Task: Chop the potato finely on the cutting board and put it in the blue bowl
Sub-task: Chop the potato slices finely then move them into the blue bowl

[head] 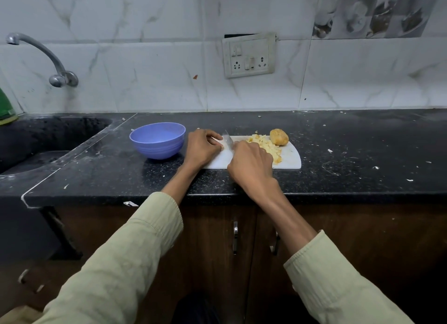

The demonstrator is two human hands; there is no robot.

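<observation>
My left hand (200,147) sits curled at the near-left end of the white cutting board (291,158), fingertips tucked round a small pale piece of potato (221,143) and pinning it to the board. My right hand (251,165) is closed round the handle of the knife (227,140); the handle itself is hidden inside my fist, and only the blade shows, standing between my two hands with its edge down beside the piece my left fingers hold.

Just past my right knuckles lies a heap of chopped potato (264,145), yellow and finely cut, spread across the middle of the board. Beyond that heap, at the far right corner of the board, rests a potato chunk (279,137) with its brown skin on, touching the edge of the pile.

The blue bowl (157,140) stands on the black counter (350,154) just to the left of my left hand, close to it but apart from the board. What I can see of its inside shows only bare blue wall; its bottom is out of my sight. Further left of the bowl the counter drops into a dark sink (43,140) under a metal tap (46,60).
</observation>
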